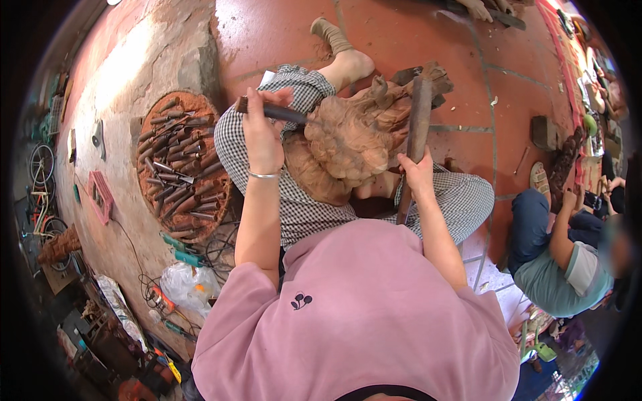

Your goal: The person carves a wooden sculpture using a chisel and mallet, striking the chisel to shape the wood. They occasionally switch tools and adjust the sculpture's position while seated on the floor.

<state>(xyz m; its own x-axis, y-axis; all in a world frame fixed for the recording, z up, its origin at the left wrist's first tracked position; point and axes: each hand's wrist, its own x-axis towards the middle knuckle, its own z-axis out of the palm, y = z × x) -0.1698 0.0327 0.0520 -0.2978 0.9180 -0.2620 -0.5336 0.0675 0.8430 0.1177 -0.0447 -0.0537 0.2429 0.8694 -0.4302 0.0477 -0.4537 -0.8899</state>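
Note:
Across my lap and between my legs rests a brown carved wood sculpture (351, 137), with deep curling folds and a rough, darker end on the far right. My left hand (262, 130) is closed around the dark handle of a chisel (284, 113), its far end at the left side of the carving. A long, flat-sided wooden mallet (419, 110) stands along the carving's right side. My right hand (419, 175) is wrapped round its lower part, and the mallet looks lifted off the wood. Where the chisel's edge meets the carving is hard to make out.
To my left, a round basket (144, 123) holds many wood-handled chisels. Beyond it lie a pink crate (100, 197), cables and a clear plastic bag (189, 286). At right a co-worker (562, 267) sits by another carving (565, 160); another person's hand (478, 10) shows at the top.

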